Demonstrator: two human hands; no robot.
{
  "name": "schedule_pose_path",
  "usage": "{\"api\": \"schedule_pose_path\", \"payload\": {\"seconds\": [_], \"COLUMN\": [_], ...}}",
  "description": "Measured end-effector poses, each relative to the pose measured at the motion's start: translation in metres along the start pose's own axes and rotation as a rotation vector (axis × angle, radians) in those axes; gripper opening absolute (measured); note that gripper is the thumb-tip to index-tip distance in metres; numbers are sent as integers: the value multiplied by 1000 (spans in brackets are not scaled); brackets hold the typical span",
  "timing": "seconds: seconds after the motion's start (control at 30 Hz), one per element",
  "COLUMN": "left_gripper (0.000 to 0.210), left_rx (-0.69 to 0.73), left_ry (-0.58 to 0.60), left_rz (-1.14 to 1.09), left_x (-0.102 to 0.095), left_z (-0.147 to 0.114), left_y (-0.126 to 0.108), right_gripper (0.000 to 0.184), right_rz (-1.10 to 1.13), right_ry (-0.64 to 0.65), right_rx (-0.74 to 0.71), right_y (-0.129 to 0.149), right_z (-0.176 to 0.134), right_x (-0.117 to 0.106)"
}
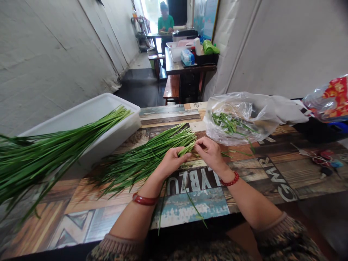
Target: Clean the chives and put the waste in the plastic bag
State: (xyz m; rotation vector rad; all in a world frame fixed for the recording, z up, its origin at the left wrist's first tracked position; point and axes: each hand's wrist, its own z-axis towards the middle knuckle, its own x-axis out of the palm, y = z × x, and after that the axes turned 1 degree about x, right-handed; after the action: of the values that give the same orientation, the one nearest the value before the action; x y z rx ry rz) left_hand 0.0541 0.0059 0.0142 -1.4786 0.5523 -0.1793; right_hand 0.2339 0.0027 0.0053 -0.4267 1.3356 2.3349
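My left hand is closed around a small bunch of garlic chives, pale stem ends pointing right and green leaves hanging below toward the table edge. With thumb and forefinger pinched, my right hand touches those stem ends. Just beyond and left of my hands lies a larger pile of chives on the table. A white plastic tub at the left carries a thick heap of long chives that spills over its side. To the right, a clear plastic bag lies open with green and yellowish scraps inside.
The patterned wooden table spans the foreground. Keys and a red-printed package lie at the right. Farther back, another table bears a tub and wipes, near a wooden bench. A person in green sits beyond.
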Motion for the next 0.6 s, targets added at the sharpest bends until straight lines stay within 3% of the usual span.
{"api": "schedule_pose_path", "payload": {"seconds": [0.1,0.23,0.33,0.4,0.43,0.53,0.6], "left_gripper": [39,38,39,38,37,33,33], "left_rx": [-14,23,53,54,48,13,-4], "left_ry": [-51,-135,-112,-100,-107,-144,-151], "left_rz": [-14,24,59,60,50,3,-36], "left_x": [-2,-8,-13,-14,-14,-12,-11], "left_z": [-1,-1,-1,-1,-1,-2,-2], "left_y": [0,-2,-1,-1,-1,-2,-4], "right_gripper": [22,26,26,16,7,25,24], "right_rz": [-20,-81,-243,-335,-348,-245,-153], "right_ry": [-49,-308,-462,-524,-524,-394,-242], "right_rx": [23,17,-47,-55,-50,-19,-23], "right_y": [-3,-12,-23,-28,-30,-32,-32], "right_z": [0,6,15,18,19,17,14], "right_x": [-7,-32,-51,-57,-57,-50,-42]}}
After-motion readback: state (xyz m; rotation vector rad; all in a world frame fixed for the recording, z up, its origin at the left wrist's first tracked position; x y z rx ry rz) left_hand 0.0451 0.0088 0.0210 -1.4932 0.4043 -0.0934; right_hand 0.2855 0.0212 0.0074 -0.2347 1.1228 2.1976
